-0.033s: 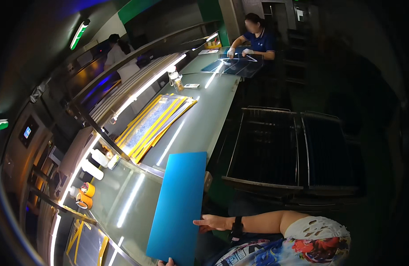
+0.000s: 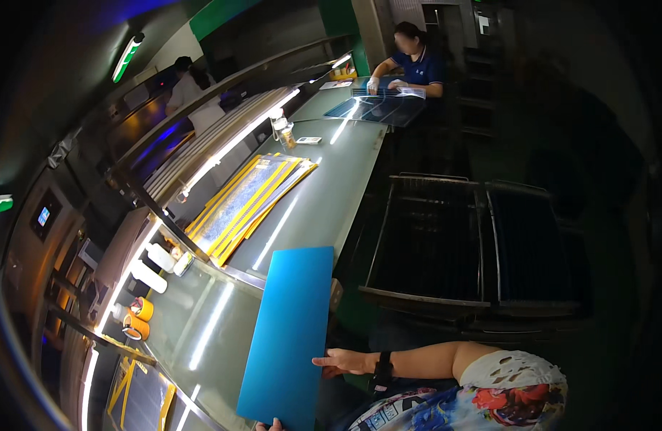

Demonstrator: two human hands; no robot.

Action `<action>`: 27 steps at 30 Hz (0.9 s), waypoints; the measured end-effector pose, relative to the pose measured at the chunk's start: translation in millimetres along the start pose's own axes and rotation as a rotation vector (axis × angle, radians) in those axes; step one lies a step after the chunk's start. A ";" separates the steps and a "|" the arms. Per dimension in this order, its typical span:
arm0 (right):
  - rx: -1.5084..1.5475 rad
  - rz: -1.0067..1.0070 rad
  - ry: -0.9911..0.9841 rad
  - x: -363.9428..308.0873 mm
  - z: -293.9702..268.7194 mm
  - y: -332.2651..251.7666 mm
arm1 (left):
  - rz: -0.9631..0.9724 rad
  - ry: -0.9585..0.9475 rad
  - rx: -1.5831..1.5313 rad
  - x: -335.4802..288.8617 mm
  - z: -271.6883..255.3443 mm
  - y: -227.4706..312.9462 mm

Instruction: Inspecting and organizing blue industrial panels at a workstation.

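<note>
A flat, rectangular blue panel (image 2: pixel 288 330) is held slanting above the near end of the grey-green table. My right hand (image 2: pixel 343 361) grips its right edge, the thumb lying on the upper face and the other fingers partly hidden beneath. At the panel's near edge, only the fingertips of my left hand (image 2: pixel 270 426) come into the picture, closed on that edge; the rest of the hand lies outside the frame.
Yellow-edged sheets (image 2: pixel 248 201) lie stacked on the table (image 2: pixel 338 172). White bottles (image 2: pixel 150 276) and orange tape rolls (image 2: pixel 137 327) stand at left. Dark racks (image 2: pixel 431 244) are at right. A gloved co-worker (image 2: pixel 419 68) handles a dark panel (image 2: pixel 377 109) at the far end.
The far co-worker's hands and the sheet at them have shifted slightly. My hands and the blue panel look the same.
</note>
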State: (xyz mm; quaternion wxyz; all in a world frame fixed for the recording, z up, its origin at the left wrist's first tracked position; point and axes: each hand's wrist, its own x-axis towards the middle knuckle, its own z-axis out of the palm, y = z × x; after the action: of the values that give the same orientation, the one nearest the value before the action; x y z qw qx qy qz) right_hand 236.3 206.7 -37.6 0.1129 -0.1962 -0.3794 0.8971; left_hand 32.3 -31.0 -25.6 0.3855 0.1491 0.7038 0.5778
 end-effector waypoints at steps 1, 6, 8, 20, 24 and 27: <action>-0.007 0.012 0.025 -1.5 0.2 1.1 | 0.004 -0.011 0.003 1.6 1.3 0.1; -0.022 0.000 0.027 6.7 -5.5 9.2 | -0.002 0.103 0.003 2.5 -2.5 -0.2; -0.040 0.017 0.017 9.5 -2.8 9.9 | -0.011 0.148 0.004 7.2 -8.0 -2.2; -0.139 0.077 0.008 -8.5 -15.9 7.8 | 0.084 0.377 -0.208 2.4 -44.8 24.7; -0.153 0.102 0.012 -14.0 -23.6 6.7 | 0.083 0.534 -0.306 8.1 -61.8 27.5; -0.177 0.106 0.036 -18.8 -27.7 10.5 | 0.126 0.546 -0.308 8.6 -62.7 44.0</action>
State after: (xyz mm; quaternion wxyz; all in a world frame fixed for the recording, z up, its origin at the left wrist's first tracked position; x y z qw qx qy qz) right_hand 264.7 210.6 -57.8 0.0545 -0.2414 -0.4443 0.8610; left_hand -28.5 -56.6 14.2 0.1638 -0.0282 0.6747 0.7191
